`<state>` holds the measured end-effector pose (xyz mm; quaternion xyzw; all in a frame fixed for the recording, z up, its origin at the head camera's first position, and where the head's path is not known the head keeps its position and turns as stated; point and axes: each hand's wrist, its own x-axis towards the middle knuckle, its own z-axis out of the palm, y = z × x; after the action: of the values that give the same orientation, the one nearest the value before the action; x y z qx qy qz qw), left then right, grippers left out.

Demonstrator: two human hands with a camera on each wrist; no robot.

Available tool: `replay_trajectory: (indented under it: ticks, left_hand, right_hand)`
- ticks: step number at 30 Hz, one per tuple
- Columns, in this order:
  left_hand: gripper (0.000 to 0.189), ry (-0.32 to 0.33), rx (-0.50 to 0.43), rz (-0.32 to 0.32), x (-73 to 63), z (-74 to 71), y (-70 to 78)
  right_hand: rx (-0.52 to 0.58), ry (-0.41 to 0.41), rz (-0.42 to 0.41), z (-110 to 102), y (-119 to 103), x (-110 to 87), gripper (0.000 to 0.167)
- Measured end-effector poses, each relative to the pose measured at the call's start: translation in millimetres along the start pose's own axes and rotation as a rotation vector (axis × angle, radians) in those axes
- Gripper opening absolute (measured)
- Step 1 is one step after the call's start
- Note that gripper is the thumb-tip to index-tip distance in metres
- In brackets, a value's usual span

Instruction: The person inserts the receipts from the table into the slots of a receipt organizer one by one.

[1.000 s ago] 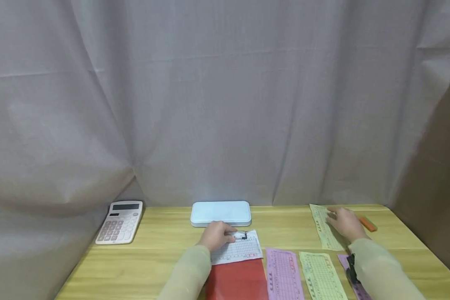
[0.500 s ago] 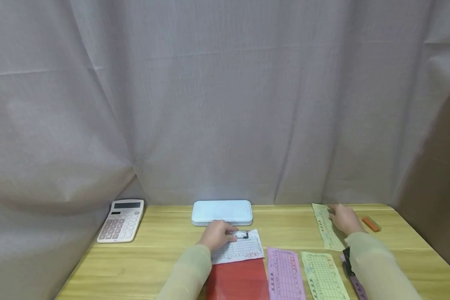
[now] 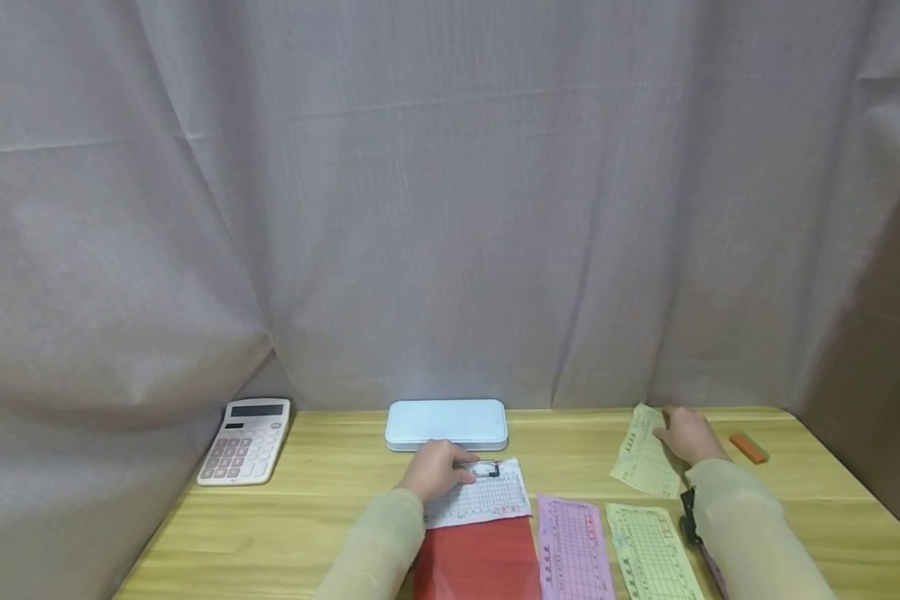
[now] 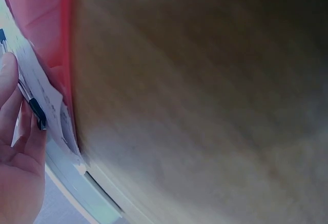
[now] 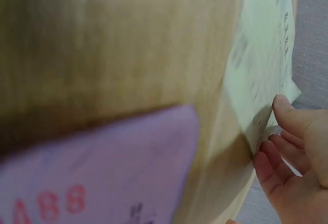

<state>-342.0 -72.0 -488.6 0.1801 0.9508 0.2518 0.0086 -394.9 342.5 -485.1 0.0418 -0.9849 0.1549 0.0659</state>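
At the table's middle, my left hand (image 3: 433,471) pinches a binder clip (image 3: 493,471) on the top edge of a white printed form (image 3: 480,497). In the left wrist view the black clip (image 4: 37,112) sits between thumb and fingers on a small stack of papers (image 4: 43,80). A red folder (image 3: 478,558) lies under the form. Farther right, my right hand (image 3: 690,435) grips the edge of a pale yellow form (image 3: 647,457). In the right wrist view, thumb and fingers pinch this yellow form (image 5: 261,55), which is tilted and partly raised off the table.
A purple form (image 3: 573,550) and another yellow form (image 3: 654,550) lie right of the folder. A purple form (image 5: 128,167) with a black clip (image 3: 688,517) is partly under the right sleeve. Around stand a white case (image 3: 446,422), a calculator (image 3: 243,442) and an orange-green eraser (image 3: 748,447).
The yellow form in my right hand has turned, its lower end swinging left, and its top has shifted slightly. My left hand stays on the clip. The head view has shifted a little.
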Motion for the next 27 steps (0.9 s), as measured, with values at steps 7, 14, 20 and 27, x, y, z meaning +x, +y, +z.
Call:
replay_trajectory:
  ticks: [7,14,20,27]
  left_hand:
    - [0.027,-0.004,-0.009,-0.021,-0.6,-0.4,0.2]
    - [0.027,0.001,-0.009,-0.018,-1.3,-1.9,1.2]
    - [0.027,0.001,0.001,-0.01,-0.5,-0.3,-0.3]
    - [0.027,0.005,0.001,-0.005,-0.3,-0.4,1.2]
  right_hand:
    - [-0.026,0.04,-0.017,1,0,-0.2,0.043]
    - [0.039,0.089,0.012,4,3,-3.1,0.048]
    - [0.088,0.105,0.044,5,7,-4.1,0.045]
    - [0.112,0.111,0.056,8,16,-4.8,0.046]
